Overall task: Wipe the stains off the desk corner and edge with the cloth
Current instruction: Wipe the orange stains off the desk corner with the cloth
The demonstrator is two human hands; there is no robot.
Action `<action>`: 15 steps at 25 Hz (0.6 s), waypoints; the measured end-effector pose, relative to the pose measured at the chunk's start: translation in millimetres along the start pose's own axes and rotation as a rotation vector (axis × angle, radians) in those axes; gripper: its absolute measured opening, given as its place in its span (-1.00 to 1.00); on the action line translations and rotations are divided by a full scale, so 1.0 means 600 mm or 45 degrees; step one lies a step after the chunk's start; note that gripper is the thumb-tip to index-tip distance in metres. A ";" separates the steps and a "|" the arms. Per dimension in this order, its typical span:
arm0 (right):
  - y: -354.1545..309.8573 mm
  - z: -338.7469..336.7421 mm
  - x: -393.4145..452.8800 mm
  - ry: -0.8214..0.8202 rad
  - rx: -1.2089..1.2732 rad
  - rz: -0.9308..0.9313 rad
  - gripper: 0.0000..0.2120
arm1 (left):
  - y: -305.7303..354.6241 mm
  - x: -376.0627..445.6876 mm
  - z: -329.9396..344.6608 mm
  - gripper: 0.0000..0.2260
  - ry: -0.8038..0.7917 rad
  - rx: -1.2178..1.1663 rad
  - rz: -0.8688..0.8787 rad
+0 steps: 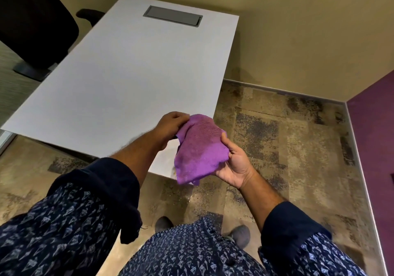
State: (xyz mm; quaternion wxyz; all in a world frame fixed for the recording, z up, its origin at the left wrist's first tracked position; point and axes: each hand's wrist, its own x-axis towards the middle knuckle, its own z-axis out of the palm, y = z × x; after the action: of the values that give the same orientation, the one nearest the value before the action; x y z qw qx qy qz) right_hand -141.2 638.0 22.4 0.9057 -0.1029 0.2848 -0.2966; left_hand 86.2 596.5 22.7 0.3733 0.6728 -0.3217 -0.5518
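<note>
Head view: person stood at the near corner of a white desk (119, 79), both hands out front over it.
Cloth: purple cloth (200, 150) was up in the air between the hands, hanging right above the desk corner and not on the surface yet.
Left hand: left hand (172, 126) had its fingers pinched closed on the cloth's top edge.
Right hand: right hand (233, 165) cupped it from below, palm up, thumb pressed on the fabric, fingers half curled.
Stains: a faint yellowish mark peeked out by the corner, mostly hidden by the cloth.
Tip: I'd bunch it into a flat pad first, then press down and drag along the edge.
</note>
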 end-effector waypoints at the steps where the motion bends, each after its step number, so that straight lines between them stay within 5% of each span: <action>1: -0.003 -0.003 0.002 -0.001 -0.011 -0.035 -0.63 | -0.015 0.005 -0.012 -0.85 0.071 0.076 0.058; 4: -0.012 -0.014 0.016 0.065 -0.102 -0.149 -0.58 | -0.078 0.019 -0.054 -0.71 0.248 0.516 0.244; 9: -0.020 -0.020 0.063 0.320 -0.318 -0.349 -0.58 | -0.201 0.074 -0.127 -0.51 0.255 0.924 0.284; 15: 0.002 -0.057 0.149 0.846 -1.250 -0.779 -0.62 | -0.347 0.145 -0.196 -0.35 0.135 1.455 0.253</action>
State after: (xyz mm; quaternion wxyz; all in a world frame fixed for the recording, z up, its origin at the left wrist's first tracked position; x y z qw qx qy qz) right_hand -101.4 585.2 -46.4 0.4928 -0.4828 0.6086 -0.3920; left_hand 221.9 647.5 -186.1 0.0167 0.7608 -0.6109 -0.2185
